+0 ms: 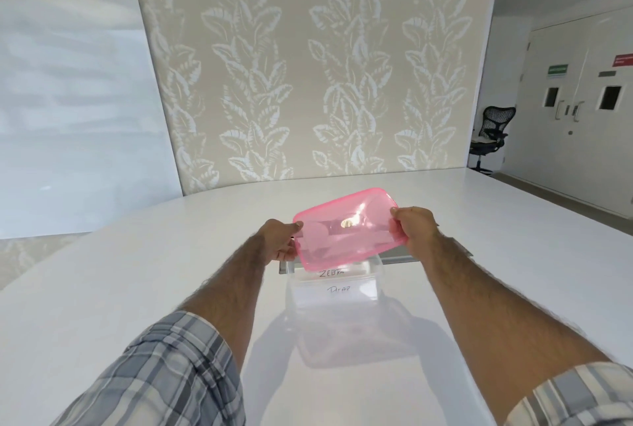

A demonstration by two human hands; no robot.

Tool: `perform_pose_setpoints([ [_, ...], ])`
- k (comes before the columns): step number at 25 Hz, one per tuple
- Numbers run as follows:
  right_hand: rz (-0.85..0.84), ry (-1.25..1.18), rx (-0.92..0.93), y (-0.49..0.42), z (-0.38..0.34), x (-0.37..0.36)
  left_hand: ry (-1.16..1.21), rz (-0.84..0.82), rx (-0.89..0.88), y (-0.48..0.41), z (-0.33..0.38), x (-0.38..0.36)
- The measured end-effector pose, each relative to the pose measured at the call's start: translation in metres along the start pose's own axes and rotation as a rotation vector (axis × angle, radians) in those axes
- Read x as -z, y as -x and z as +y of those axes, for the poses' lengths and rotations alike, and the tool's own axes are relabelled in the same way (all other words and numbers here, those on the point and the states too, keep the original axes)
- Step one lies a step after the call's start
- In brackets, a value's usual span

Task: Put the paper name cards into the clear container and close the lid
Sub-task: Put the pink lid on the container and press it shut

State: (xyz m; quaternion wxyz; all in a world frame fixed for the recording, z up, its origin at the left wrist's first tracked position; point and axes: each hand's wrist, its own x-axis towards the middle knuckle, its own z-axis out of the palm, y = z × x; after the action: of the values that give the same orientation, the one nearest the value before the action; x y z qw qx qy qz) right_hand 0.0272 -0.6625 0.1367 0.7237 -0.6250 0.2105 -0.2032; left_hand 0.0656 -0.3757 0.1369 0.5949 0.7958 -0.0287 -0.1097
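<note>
A translucent pink lid (346, 230) hangs tilted in the air over the clear container (334, 302). My left hand (279, 240) grips the lid's left edge, and my right hand (412, 230) grips its right edge. The container stands on the white table (137, 288) just below and nearer to me than the lid. Inside it lie white paper name cards (337, 283) with handwritten words on them. The lid hides the container's far part.
A grey metal strip (428, 257) runs across the table behind the container, under the lid. A white board (75, 117) leans on the patterned wall at left. An office chair (491, 134) and double doors (582, 117) are far right.
</note>
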Motion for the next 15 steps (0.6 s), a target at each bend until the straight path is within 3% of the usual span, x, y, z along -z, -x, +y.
perform_pose_setpoints([
  [3, 0.049, 0.044, 0.003, 0.004, 0.001, -0.026, 0.031, 0.001, -0.037, 0.001, -0.005, 0.022],
  [7, 0.08, 0.369, 0.075, 0.016, 0.014, -0.042, 0.027, 0.025, -0.069, 0.003, -0.019, 0.045],
  [11, 0.166, 0.519, 0.073, 0.028, 0.03, -0.041, -0.047, 0.003, -0.064, 0.001, -0.03, 0.055],
  [15, 0.121, 0.605, 0.043, 0.025, 0.04, -0.036, -0.152, -0.005, -0.058, -0.002, -0.038, 0.047],
])
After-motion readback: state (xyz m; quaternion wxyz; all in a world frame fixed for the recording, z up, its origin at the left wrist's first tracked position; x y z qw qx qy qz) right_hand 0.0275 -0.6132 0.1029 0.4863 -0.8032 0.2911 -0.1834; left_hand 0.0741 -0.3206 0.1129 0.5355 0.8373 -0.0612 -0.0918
